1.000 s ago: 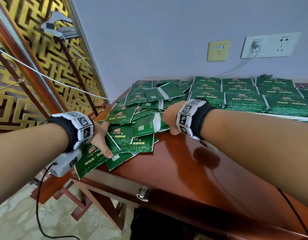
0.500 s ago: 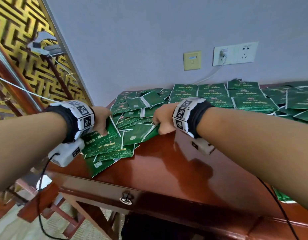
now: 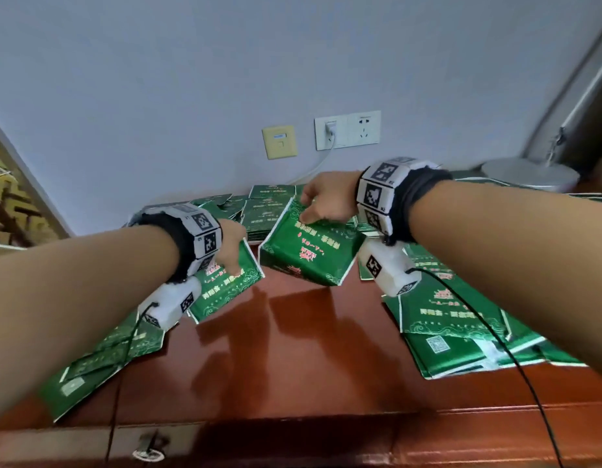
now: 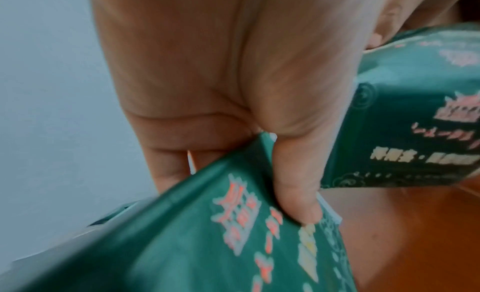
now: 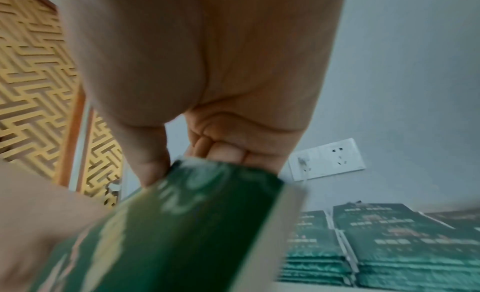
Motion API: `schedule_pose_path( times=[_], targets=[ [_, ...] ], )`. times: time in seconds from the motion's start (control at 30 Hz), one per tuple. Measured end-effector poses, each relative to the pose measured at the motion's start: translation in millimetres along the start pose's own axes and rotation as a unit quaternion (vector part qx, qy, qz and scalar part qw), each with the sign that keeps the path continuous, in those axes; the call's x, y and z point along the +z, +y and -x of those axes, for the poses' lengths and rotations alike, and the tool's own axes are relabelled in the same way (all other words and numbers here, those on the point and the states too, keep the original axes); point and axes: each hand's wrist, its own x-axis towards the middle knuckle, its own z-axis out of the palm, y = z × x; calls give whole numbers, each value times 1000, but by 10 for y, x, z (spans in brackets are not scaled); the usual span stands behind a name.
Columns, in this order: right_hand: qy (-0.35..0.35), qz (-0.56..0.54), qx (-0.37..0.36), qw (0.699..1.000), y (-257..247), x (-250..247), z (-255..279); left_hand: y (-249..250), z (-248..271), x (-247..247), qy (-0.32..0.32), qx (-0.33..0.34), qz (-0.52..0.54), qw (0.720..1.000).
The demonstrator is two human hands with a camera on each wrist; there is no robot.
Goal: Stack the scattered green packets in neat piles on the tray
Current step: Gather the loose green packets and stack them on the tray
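Observation:
In the head view my left hand (image 3: 232,256) grips a bundle of green packets (image 3: 225,292) by its top edge, tilted above the table. The left wrist view shows the thumb (image 4: 298,202) pressed on the bundle's face (image 4: 202,251). My right hand (image 3: 314,211) holds a second, thicker bundle of green packets (image 3: 306,255) from above, lifted clear of the wood. In the right wrist view its fingers (image 5: 223,152) and thumb pinch that bundle (image 5: 182,230). Neat piles of packets (image 3: 265,214) lie behind both hands by the wall. I cannot make out a tray.
Loose packets lie on the brown wooden table (image 3: 292,359) at the right (image 3: 451,319) and at the front left (image 3: 96,363). A round metal lamp base (image 3: 529,175) stands at the back right. Wall sockets (image 3: 346,130) hold a plugged cable. A drawer handle (image 3: 147,450) sits below the front edge.
Both hands have lifted bundles of packets off the scattered heap and carried them rightward over bare wood. The head view has swung right, bringing the lamp base into sight.

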Motion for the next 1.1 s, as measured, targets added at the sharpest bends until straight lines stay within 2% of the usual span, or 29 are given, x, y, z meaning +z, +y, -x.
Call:
schedule_pose_path(
  times=[0.1, 0.2, 0.3, 0.4, 0.53, 0.63, 0.7, 0.77, 0.83, 0.97, 1.03, 1.1],
  targets=[
    [-33, 9, 51, 998, 87, 33, 5, 141, -73, -37, 13, 28, 16, 999],
    [-93, 39, 71, 992, 120, 153, -39, 197, -111, -24, 30, 51, 58, 997],
    [-147, 133, 31, 980, 57, 330, -120, 172, -129, 66, 42, 46, 103, 993],
    [-172, 213, 38, 961, -27, 495, -200, 85, -106, 152, 18, 26, 93, 995],
    [-194, 174, -43, 965, -151, 650, -208, -7, -91, 325, -13, 15, 94, 995],
    [-218, 231, -69, 946, -165, 783, -235, -5, -90, 428, -14, 24, 100, 995],
    [-260, 262, -39, 929, -139, 823, -277, 9, -95, 428, -13, 39, 113, 993],
    [-310, 288, 21, 906, -77, 828, -288, 18, -97, 418, -17, 47, 125, 991],
    [-279, 293, 58, 913, -5, 800, -247, 32, -109, 419, -20, 54, 126, 990],
    [-147, 346, 92, 922, 221, 716, -225, 44, -128, 435, -20, 60, 126, 990],
    [-135, 280, 65, 948, 279, 677, -226, 52, -143, 423, -19, 62, 120, 991],
    [-164, 215, -1, 963, 278, 655, -193, 65, -155, 407, -24, 62, 111, 992]
  ],
)
